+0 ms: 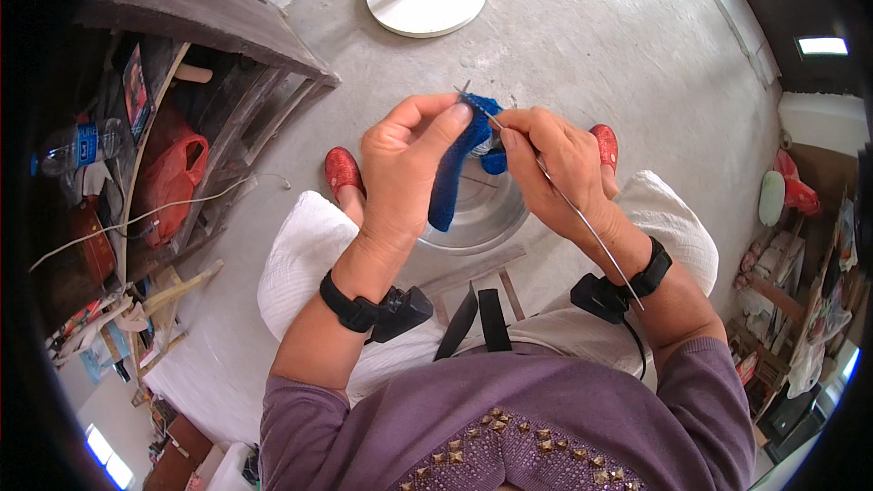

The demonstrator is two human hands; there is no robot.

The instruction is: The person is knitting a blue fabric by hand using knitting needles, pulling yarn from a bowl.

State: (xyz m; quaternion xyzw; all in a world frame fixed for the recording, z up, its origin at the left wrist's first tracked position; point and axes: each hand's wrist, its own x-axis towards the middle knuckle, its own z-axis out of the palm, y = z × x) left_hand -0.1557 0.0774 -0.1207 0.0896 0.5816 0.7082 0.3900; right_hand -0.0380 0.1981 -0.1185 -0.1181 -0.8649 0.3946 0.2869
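A narrow strip of blue knitting (pixel 445 184) hangs from my left hand (pixel 407 147), whose thumb and fingers pinch its top edge. My right hand (pixel 556 162) is closed round a long thin metal knitting needle (pixel 593 235). That needle slants from the knitting's top edge down across my right wrist. Near my left fingertips a thin needle tip (pixel 465 88) sticks up past the stitches. Behind the strip, a small blue bundle (pixel 494 162), perhaps yarn, shows in part between my hands. Below them a round metal basin (pixel 486 229) sits on the floor, partly covered by the knitting.
A dark wooden shelf unit (pixel 218 14) with a red plastic bag (pixel 175 177) and a plastic bottle (pixel 91 144) stands at left. A round white stand base (pixel 427 0) is ahead. Cluttered shelves (pixel 787 300) line the right. Black bands (pixel 647 268) circle both wrists.
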